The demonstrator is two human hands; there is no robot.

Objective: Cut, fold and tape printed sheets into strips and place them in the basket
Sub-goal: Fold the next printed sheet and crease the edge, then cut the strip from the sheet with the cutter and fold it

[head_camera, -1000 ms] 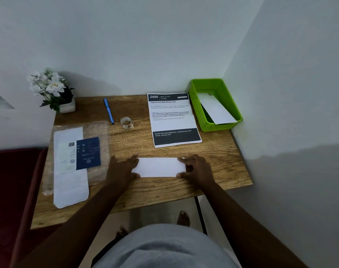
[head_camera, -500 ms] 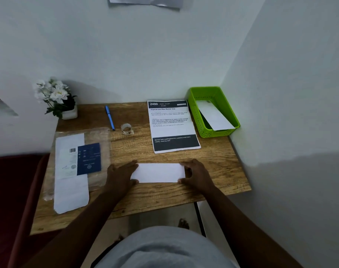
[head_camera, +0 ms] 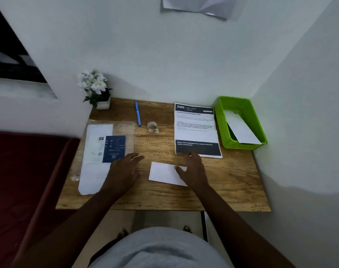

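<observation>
On the grained wooden worktop (head_camera: 232, 180) lies one folded white paper strip (head_camera: 163, 173) under the right hand (head_camera: 193, 170), its grip flat and loose; left hand (head_camera: 124, 171) open beside it. One green perforated plastic basket (head_camera: 250, 113) holds another strip.

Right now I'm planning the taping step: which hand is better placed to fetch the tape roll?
Left. The left hand lies open on the table, off the folded strip and on the tape roll's side; the right hand rests on the strip, likely steadying it.

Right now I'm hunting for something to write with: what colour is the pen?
Blue pen, seen in the head view.
</observation>
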